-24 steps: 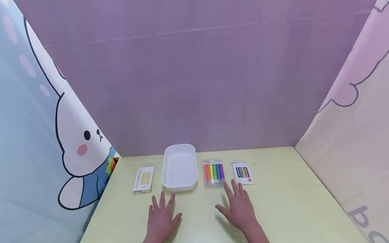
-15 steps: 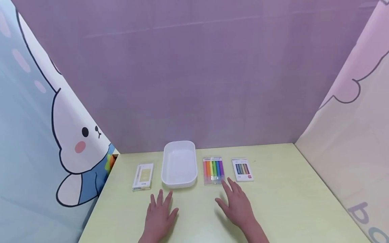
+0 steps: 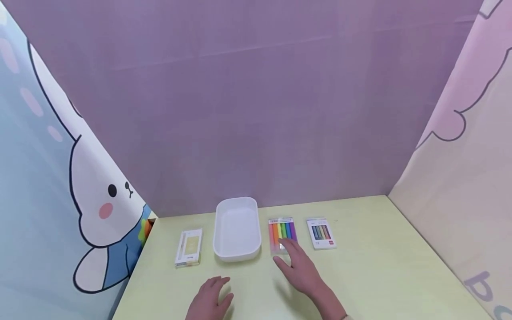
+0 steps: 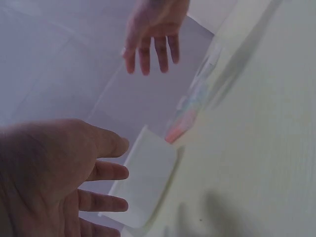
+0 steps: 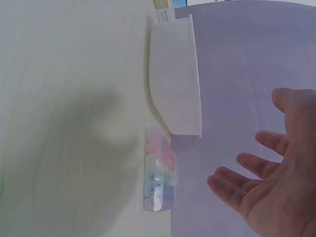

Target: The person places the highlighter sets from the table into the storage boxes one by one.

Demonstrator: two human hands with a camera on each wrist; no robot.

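Observation:
My right hand (image 3: 299, 270) hovers with spread, slightly bent fingers at the near end of a clear pack of rainbow-coloured markers (image 3: 276, 235); in the head view its fingertips overlap the pack. In the right wrist view the pack (image 5: 157, 180) lies on the table beyond the fingers. My left hand (image 3: 209, 298) is above the table in front of a white plastic tub (image 3: 237, 257), fingers loosely bent and holding nothing. The left wrist view shows the tub's side (image 4: 145, 182) just past the fingertips.
A white box with a row of muted-coloured sticks on its front (image 3: 322, 234) lies right of the markers. Left of the tub lies a flat white and yellow box (image 3: 189, 248). A purple cloth (image 3: 256, 115) rises behind the table (image 3: 384, 266), and printed cloths hang at both sides.
My right hand has moved left and forward to the marker pack. My left hand has drawn back from the tub a little, its fingers more bent. The head view has tilted slightly.

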